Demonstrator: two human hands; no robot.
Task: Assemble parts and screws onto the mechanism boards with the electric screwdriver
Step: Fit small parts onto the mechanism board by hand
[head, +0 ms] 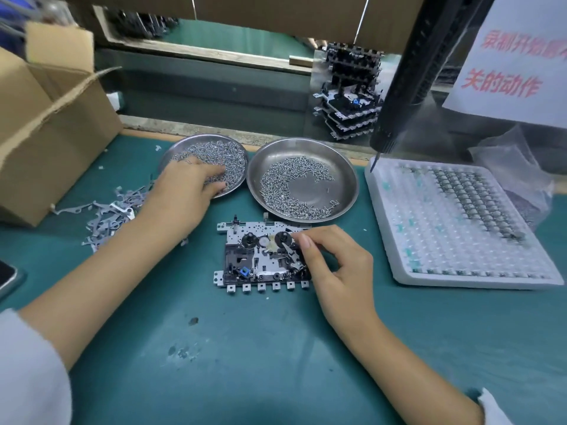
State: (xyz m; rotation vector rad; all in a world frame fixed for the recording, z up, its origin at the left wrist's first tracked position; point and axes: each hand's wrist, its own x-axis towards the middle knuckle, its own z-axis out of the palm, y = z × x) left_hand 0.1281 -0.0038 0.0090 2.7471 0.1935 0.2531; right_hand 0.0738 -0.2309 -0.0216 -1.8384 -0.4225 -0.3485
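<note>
A mechanism board [257,259] with black reels and a small blue part lies flat on the green mat. My right hand [334,265] rests at its right edge, thumb and fingertips curled onto a metal piece near the right reel. My left hand [187,194] reaches into the left steel dish [181,148] of small screws, fingertips buried in the pile; whether it holds a screw is hidden. A second steel dish [346,176] of screws sits to its right. The black electric screwdriver [408,84] hangs above the tray at right, untouched.
A white blister tray [414,240] of small parts lies at right. Loose grey metal levers [113,216] are scattered left, beside an open cardboard box [46,124]. Stacked finished boards [349,87] stand behind the dishes. A phone [7,277] lies at the left edge.
</note>
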